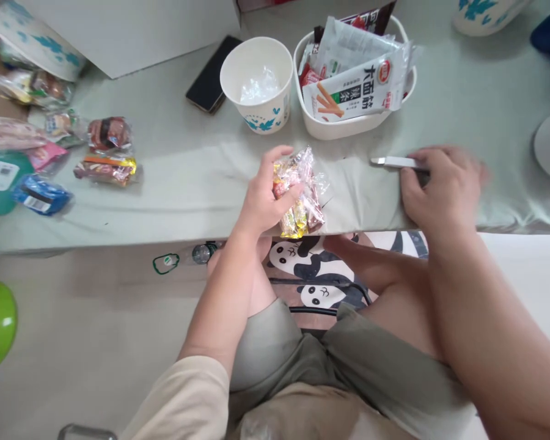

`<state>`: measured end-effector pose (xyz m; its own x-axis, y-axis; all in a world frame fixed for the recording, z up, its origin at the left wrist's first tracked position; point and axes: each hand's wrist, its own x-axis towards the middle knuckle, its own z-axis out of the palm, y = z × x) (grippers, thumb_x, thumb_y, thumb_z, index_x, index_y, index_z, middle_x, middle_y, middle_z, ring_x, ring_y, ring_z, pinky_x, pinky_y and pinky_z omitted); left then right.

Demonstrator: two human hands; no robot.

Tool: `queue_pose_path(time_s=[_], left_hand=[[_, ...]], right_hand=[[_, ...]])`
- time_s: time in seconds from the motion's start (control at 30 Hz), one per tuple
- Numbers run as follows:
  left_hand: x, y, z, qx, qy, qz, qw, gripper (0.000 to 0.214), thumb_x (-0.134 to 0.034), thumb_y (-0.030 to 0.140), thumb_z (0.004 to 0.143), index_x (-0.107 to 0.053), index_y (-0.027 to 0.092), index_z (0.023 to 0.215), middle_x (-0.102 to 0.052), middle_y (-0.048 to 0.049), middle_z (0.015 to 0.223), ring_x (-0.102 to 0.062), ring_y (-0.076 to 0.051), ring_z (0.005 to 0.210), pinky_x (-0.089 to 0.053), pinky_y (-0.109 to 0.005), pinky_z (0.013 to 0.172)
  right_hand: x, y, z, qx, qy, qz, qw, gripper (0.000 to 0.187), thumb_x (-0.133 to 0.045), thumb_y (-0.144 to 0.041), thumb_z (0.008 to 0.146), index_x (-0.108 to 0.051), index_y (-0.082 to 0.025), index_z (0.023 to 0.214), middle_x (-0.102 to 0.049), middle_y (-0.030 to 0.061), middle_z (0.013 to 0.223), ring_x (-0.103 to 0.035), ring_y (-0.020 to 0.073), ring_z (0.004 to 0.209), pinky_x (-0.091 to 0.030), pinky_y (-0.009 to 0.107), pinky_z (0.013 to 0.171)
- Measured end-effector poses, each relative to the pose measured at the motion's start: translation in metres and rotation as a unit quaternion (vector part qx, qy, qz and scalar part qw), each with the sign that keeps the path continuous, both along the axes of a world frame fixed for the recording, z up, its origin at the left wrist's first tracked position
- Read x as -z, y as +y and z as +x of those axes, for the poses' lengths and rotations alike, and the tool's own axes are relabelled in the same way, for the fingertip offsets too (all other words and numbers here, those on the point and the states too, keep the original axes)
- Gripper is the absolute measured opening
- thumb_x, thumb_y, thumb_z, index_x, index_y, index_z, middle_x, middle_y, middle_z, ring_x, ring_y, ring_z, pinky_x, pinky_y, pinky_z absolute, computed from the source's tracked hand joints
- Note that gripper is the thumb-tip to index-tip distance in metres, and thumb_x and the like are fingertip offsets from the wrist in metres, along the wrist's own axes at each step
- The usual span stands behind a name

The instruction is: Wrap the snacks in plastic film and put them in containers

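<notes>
My left hand (266, 198) is closed round a clear snack packet (302, 192) with yellow and pink contents, held at the table's front edge. My right hand (442, 186) rests on the table to the right, fingers curled over the handle of a slim metal tool (396, 162) whose blade end points left. The hand is slightly blurred. Behind the packet stand a white paper cup (259, 82) with crumpled clear plastic inside and a white basket (355, 125) full of snack bags.
A black phone (211, 76) lies behind the cup. Several small wrapped snacks (105, 153) lie scattered at the left of the pale green tablecloth (187, 177). A white box stands at the back left. A plastic bottle (204, 252) lies on the floor below.
</notes>
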<state>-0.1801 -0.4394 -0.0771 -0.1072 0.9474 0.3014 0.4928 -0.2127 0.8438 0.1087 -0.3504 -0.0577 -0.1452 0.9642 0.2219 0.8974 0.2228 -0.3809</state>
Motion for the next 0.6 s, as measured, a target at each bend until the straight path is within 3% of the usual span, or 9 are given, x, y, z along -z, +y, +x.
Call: queue_pose_path(time_s=[0.1, 0.17, 0.2, 0.23, 0.3, 0.37, 0.5, 0.6], left_hand=[[0.009, -0.002, -0.001, -0.015, -0.007, 0.009, 1.000, 0.054, -0.064, 0.056, 0.094, -0.038, 0.033, 0.136, -0.057, -0.0007, 0.100, -0.056, -0.012, 0.070, -0.051, -0.030, 0.070], [0.012, -0.003, -0.001, -0.027, -0.018, 0.022, 0.999, 0.052, -0.061, 0.060, 0.096, -0.036, 0.033, 0.133, -0.054, -0.0004, 0.097, -0.054, -0.011, 0.067, -0.050, -0.029, 0.068], [0.013, -0.004, -0.001, -0.034, -0.020, 0.029, 0.999, 0.052, -0.060, 0.061, 0.096, -0.036, 0.032, 0.132, -0.053, -0.0003, 0.096, -0.055, -0.011, 0.067, -0.050, -0.029, 0.067], [0.013, -0.005, -0.001, -0.042, -0.019, 0.034, 0.998, 0.052, -0.059, 0.063, 0.096, -0.036, 0.032, 0.131, -0.053, -0.0002, 0.095, -0.055, -0.011, 0.068, -0.050, -0.029, 0.068], [0.011, -0.006, 0.000, -0.056, -0.010, 0.045, 0.997, 0.049, -0.058, 0.064, 0.097, -0.038, 0.032, 0.128, -0.052, 0.0003, 0.093, -0.057, -0.012, 0.070, -0.050, -0.029, 0.068], [0.008, -0.006, 0.001, -0.054, 0.007, 0.055, 0.997, 0.042, -0.056, 0.063, 0.098, -0.042, 0.031, 0.123, -0.052, 0.0015, 0.089, -0.058, -0.012, 0.068, -0.050, -0.029, 0.067], [-0.001, -0.007, 0.002, -0.020, 0.052, 0.068, 0.996, 0.029, -0.055, 0.056, 0.101, -0.052, 0.028, 0.107, -0.058, 0.0018, 0.084, -0.061, -0.014, 0.069, -0.051, -0.029, 0.067], [-0.006, -0.007, 0.003, -0.023, 0.058, 0.070, 0.996, 0.024, -0.057, 0.051, 0.101, -0.056, 0.027, 0.099, -0.064, 0.0008, 0.084, -0.064, -0.016, 0.073, -0.052, -0.031, 0.070]], right_hand=[[-0.021, -0.015, -0.019, 0.024, 0.027, 0.007, 0.999, 0.018, -0.058, -0.034, 0.091, -0.071, -0.025, 0.099, -0.072, 0.0129, 0.110, -0.065, 0.0390, 0.115, -0.046, 0.066, 0.102], [-0.037, -0.031, -0.035, -0.019, 0.143, -0.023, 0.989, 0.020, -0.057, -0.040, 0.094, -0.068, -0.024, 0.098, -0.071, 0.0088, 0.091, -0.069, 0.0276, 0.087, -0.054, 0.050, 0.083], [-0.043, -0.040, -0.043, -0.047, 0.230, -0.069, 0.970, 0.022, -0.058, -0.045, 0.094, -0.065, -0.024, 0.096, -0.067, 0.0036, 0.076, -0.064, 0.0206, 0.066, -0.053, 0.040, 0.066], [-0.048, -0.048, -0.052, -0.082, 0.318, -0.155, 0.932, 0.027, -0.058, -0.051, 0.094, -0.061, -0.024, 0.097, -0.062, -0.0012, 0.066, -0.057, 0.0163, 0.053, -0.047, 0.033, 0.052], [-0.052, -0.062, -0.069, -0.132, 0.443, -0.275, 0.843, 0.030, -0.061, -0.054, 0.094, -0.052, -0.028, 0.106, -0.057, -0.0082, 0.058, -0.050, 0.0128, 0.042, -0.037, 0.025, 0.040], [-0.049, -0.070, -0.084, -0.177, 0.493, -0.319, 0.790, 0.029, -0.062, -0.049, 0.096, -0.045, -0.031, 0.111, -0.059, -0.0113, 0.062, -0.051, 0.0107, 0.041, -0.040, 0.023, 0.041], [-0.039, -0.073, -0.098, -0.239, 0.498, -0.320, 0.770, 0.015, -0.061, -0.041, 0.098, -0.051, -0.030, 0.102, -0.063, -0.0086, 0.071, -0.056, 0.0080, 0.048, -0.049, 0.022, 0.048], [-0.037, -0.071, -0.096, -0.240, 0.533, -0.348, 0.733, 0.010, -0.056, -0.033, 0.099, -0.062, -0.029, 0.106, -0.068, -0.0053, 0.077, -0.061, 0.0100, 0.051, -0.050, 0.023, 0.045]])
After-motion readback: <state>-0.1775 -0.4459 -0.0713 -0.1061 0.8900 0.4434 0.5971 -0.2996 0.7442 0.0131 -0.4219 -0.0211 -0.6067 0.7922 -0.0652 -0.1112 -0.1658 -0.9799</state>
